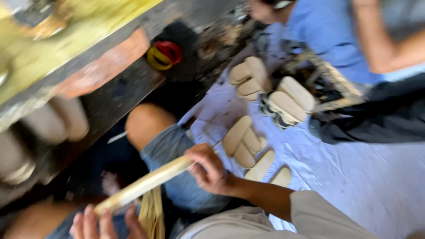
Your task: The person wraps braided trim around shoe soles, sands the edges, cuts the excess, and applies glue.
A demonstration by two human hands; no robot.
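Observation:
My right hand (209, 169) is closed around the upper end of a pale straw-coloured bundle of strips (146, 182). The bundle slants down to the left, where my left hand (101, 224) pinches its lower end at the bottom edge of the view. Loose strands (152, 214) hang from the bundle between my hands. Just right of my right hand, several beige sole-shaped pieces (242, 140) lie on a pale cloth (354, 177). The picture is blurred by motion.
More beige sole pieces (249, 77) and a stack on a dark-edged base (287, 102) lie farther up the cloth. A person in a blue shirt (327, 35) sits at the top right. Red and yellow rings (164, 55) rest on the dark floor. My bare knee (146, 123) is below them.

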